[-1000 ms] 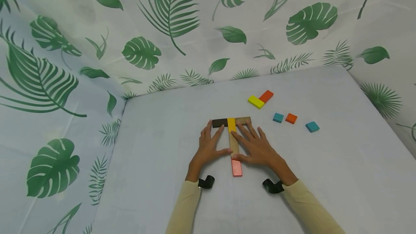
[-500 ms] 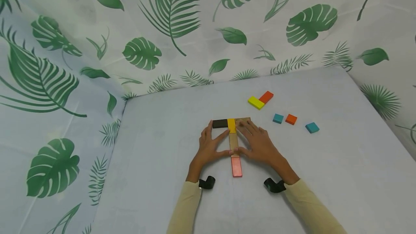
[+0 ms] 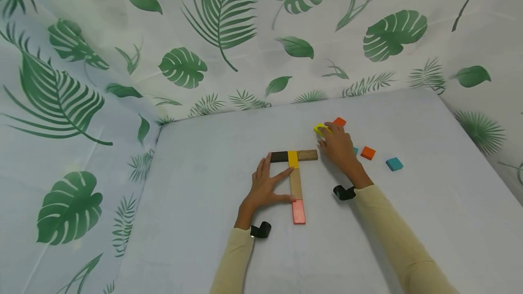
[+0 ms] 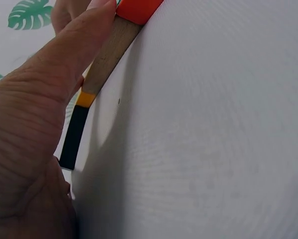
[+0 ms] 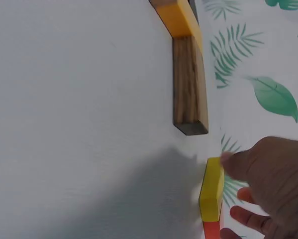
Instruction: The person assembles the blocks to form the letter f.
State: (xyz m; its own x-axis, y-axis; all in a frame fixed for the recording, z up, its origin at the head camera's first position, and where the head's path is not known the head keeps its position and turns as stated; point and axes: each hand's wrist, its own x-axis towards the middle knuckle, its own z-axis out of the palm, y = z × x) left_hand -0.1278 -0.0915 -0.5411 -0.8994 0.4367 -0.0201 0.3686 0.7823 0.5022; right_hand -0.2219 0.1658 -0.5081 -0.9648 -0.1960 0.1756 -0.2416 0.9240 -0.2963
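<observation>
Flat blocks form a T on the white table: black (image 3: 279, 157), amber (image 3: 293, 159) and dark brown (image 3: 307, 155) across the top, with tan (image 3: 295, 184) and pink (image 3: 299, 212) down the stem. My left hand (image 3: 260, 190) lies to its left with fingers spread. One fingertip meets the black block's outer end; the index finger and thumb reach the stem. Beyond the T, my right hand (image 3: 340, 149) reaches over a yellow block (image 3: 318, 129). In the right wrist view its thumb is at one end of that yellow block (image 5: 211, 189), the other fingers loosely bent behind.
An orange-red block (image 3: 340, 122) adjoins the yellow one, partly covered by the right hand. Right of that hand lie a small orange block (image 3: 368, 153) and a teal block (image 3: 394, 164); another teal block (image 3: 355, 150) is mostly hidden. Leaf-patterned cloth (image 3: 245, 58) rises behind the table.
My right hand has left the T and moved up and right to the yellow block. The left hand stays at the T, its thumb slightly lower on the stem.
</observation>
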